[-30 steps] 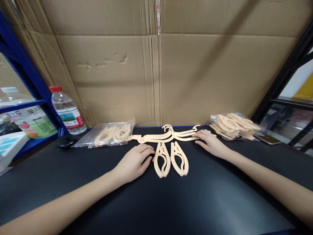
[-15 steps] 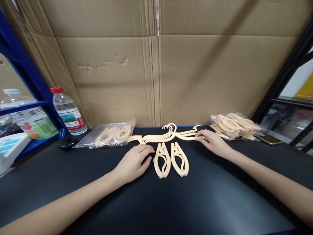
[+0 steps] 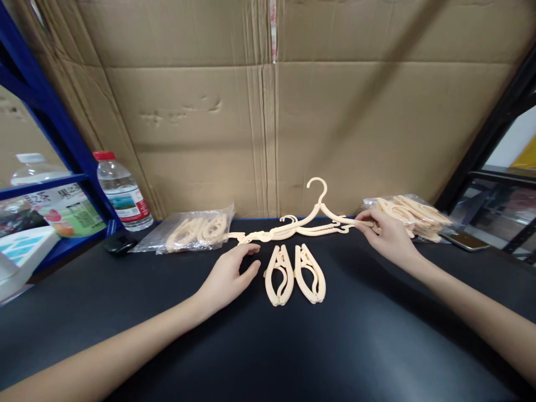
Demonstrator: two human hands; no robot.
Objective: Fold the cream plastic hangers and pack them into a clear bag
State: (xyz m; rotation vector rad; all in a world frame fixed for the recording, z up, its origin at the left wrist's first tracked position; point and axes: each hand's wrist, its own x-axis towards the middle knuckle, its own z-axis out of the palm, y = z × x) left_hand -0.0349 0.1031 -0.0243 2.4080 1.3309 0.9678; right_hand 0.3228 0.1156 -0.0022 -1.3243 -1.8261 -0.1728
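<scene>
Pinched at its right arm by my right hand [image 3: 390, 237], a cream plastic clothes hanger [image 3: 310, 214] is tilted up with its hook raised. Its left end is low, over the other unfolded hangers [image 3: 318, 230] lying at the back of the table. My left hand [image 3: 224, 279] has thumb and fingers apart and appears to hold nothing. It is just left of two folded hangers, one on the left [image 3: 270, 279] and one on the right [image 3: 321, 282], lying side by side on the black table. The left fingertips are near the raised hanger's left end; whether they touch cannot be told.
A clear bag of folded hangers [image 3: 196, 231] lies at the left, another bagged pile [image 3: 419, 215] at the right beside a phone [image 3: 469, 240]. A water bottle [image 3: 125, 195] and a black mouse [image 3: 119, 243] are far left. Cardboard [image 3: 201, 128] stands behind.
My right hand has moved right and lifted one hanger, so its hook now stands up above the others. My left hand's thumb and fingers have spread a little. The folded hangers stay put.
</scene>
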